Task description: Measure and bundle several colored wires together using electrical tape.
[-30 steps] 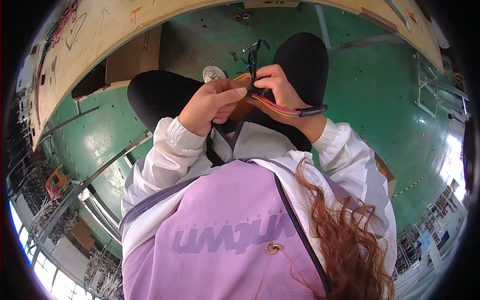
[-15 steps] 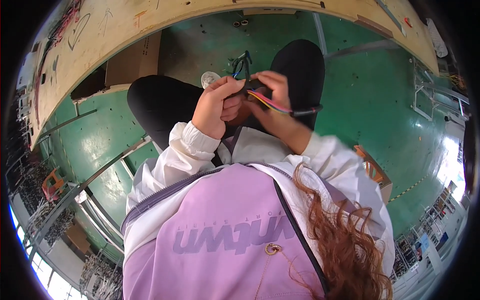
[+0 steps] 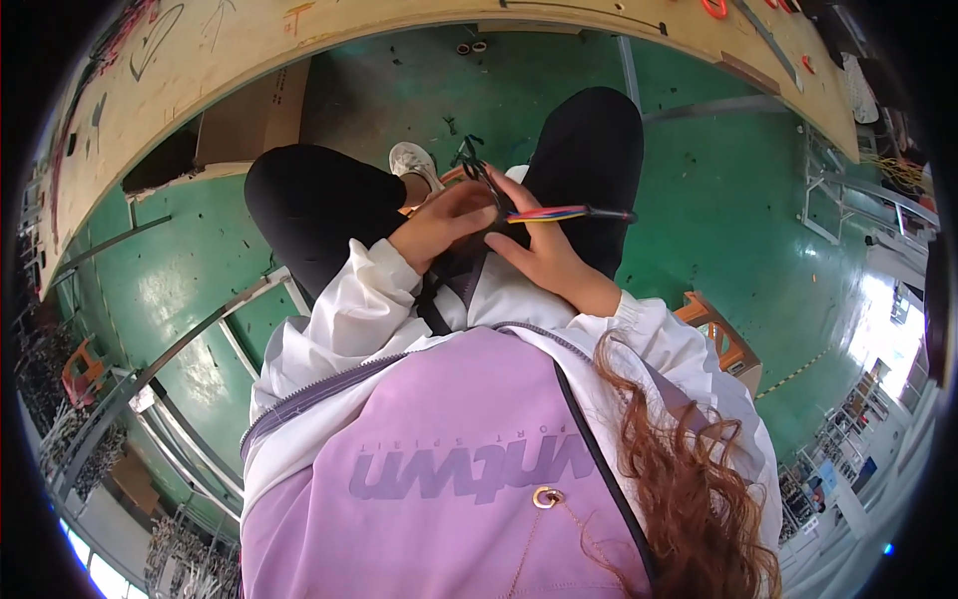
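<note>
A wire harness hangs between my two hands over my lap. Its coloured wires point(image 3: 549, 214), pink, yellow and blue, run rightward into a dark sleeved end point(image 3: 611, 215). Thin black leads point(image 3: 469, 153) stick out past my fingers on the far side. My left hand point(image 3: 446, 222) is closed on the dark middle part, thumb on top. My right hand point(image 3: 549, 258) curls about the harness from the right, its thumb apart from the fingers, and the coloured wires cross over it. The part between my palms is mostly hidden.
A wooden table point(image 3: 239, 50) curves across the far side. Under it stands a cardboard box point(image 3: 254, 115) at the left. Two small rolls point(image 3: 471, 48) lie on the green floor point(image 3: 718, 210). An orange stool point(image 3: 723, 334) is at my right; metal frames point(image 3: 200, 334) stand at the left.
Both hands have come down slightly toward me, and my right hand has turned and loosened its fingers. The coloured wires now point straight right instead of slanting down. A white shoe shows more fully.
</note>
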### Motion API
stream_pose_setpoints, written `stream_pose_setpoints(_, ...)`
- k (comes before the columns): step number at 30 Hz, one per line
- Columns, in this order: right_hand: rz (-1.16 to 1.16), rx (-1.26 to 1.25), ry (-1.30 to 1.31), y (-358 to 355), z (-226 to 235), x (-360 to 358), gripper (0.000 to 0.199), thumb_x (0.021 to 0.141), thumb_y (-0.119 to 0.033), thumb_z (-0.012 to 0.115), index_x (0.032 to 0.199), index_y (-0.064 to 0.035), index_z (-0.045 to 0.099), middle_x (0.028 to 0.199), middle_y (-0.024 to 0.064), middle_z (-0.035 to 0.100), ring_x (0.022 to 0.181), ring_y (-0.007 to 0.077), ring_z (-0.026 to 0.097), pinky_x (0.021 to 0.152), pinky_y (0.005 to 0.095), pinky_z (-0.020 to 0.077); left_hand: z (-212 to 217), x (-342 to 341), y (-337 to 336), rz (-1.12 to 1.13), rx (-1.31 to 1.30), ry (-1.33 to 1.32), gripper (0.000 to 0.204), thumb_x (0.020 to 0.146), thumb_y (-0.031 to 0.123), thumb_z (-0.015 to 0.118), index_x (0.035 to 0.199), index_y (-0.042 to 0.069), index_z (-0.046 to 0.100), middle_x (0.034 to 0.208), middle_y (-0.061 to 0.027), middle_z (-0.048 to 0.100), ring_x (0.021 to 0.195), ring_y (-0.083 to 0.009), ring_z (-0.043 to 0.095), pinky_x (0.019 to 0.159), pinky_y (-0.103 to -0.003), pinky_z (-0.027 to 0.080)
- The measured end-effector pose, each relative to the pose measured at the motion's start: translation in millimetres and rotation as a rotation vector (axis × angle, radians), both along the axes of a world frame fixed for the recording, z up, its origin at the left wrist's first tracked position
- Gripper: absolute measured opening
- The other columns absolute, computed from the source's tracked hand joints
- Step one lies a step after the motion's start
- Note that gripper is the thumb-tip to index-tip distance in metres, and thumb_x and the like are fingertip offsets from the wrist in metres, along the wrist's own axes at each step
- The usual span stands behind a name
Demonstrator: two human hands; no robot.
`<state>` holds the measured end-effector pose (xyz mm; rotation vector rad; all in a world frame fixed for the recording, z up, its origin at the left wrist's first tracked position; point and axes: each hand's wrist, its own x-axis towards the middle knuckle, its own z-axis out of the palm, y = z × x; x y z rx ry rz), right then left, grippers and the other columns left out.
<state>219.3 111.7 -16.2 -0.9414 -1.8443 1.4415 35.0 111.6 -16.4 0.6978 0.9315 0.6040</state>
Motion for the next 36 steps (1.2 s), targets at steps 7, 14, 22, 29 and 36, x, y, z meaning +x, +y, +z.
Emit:
stream_pose_setpoints(7,-0.100,-0.286,0.150,-3,9,-5,0.050,0.095,-0.031,0.022,0.137,-0.0025,0.025,0.142,0.0094,0.025,0.131,0.0209,0.024,0.107,0.0318,0.0157,-11,9,-2,0.086,-0.149,-0.482,0.036,0.085,0.017,0.059,0.114,0.002,0.046,0.101,-0.0040,0.054,0.094,-0.0124,0.052,0.085,-0.026,0.040)
stream_pose_setpoints(14,-0.151,-0.257,0.105,-3,18,-11,0.048,0.096,-0.030,0.027,0.134,0.0005,0.030,0.136,0.0112,0.033,0.127,0.0225,0.030,0.102,0.0309,0.0239,-22,-7,16,0.080,-0.080,-0.438,0.024,0.085,0.011,0.057,0.107,0.004,0.054,0.091,0.0002,0.057,0.082,-0.0082,0.053,0.073,-0.020,0.042)
stream_pose_setpoints(22,-0.144,-0.080,-0.158,-3,-6,1,0.040,0.094,-0.022,0.033,0.128,-0.0023,0.041,0.124,0.0122,0.043,0.118,0.0229,0.039,0.099,0.0302,0.0277,29,-17,24,-0.425,0.393,0.447,0.017,0.083,0.013,0.052,0.093,0.001,0.059,0.077,-0.0079,0.058,0.057,-0.0156,0.053,0.053,-0.028,0.042)
stream_pose_setpoints(29,-0.115,-0.958,0.092,7,20,6,0.033,0.091,-0.035,0.040,0.087,-0.0056,0.056,0.068,0.0058,0.058,0.059,0.0157,0.057,0.054,0.0277,0.0469,12,12,-17,0.084,1.006,0.605,0.026,0.084,0.028,0.055,0.086,0.002,0.055,0.085,-0.0163,0.053,0.069,-0.0349,0.053,0.069,-0.040,0.043)
stream_pose_setpoints(36,0.116,-1.167,0.104,26,34,27,0.033,0.088,-0.032,0.049,0.103,-0.0032,0.056,0.073,0.0063,0.058,0.060,0.0146,0.058,0.053,0.0268,0.0509,19,27,-21,-0.043,0.714,0.493,0.021,0.078,0.017,0.064,0.083,0.003,0.049,0.083,-0.0094,0.052,0.064,-0.0187,0.051,0.056,-0.029,0.043)
